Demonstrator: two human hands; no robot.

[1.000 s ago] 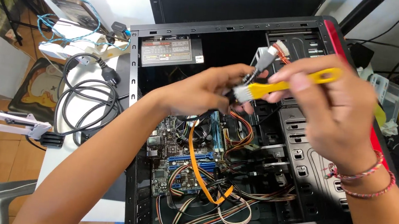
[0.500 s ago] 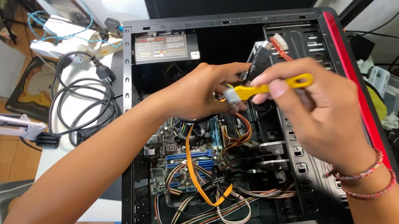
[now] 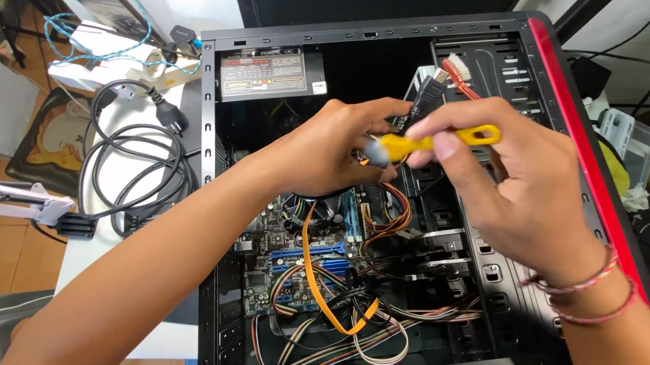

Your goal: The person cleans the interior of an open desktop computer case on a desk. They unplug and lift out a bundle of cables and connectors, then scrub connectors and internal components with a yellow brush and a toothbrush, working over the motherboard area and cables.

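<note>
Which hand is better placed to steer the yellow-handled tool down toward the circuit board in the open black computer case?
Right. The right hand has the yellow-handled tool in its grip by the handle, above the green circuit board. The left hand only pinches near its tip, so it likely just steadies.

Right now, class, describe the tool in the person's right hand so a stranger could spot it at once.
Find the open black computer case with a red edge. Above its wiring, the right hand pinches a small screwdriver; its bright yellow handle sets it apart from the orange cable below.
</note>
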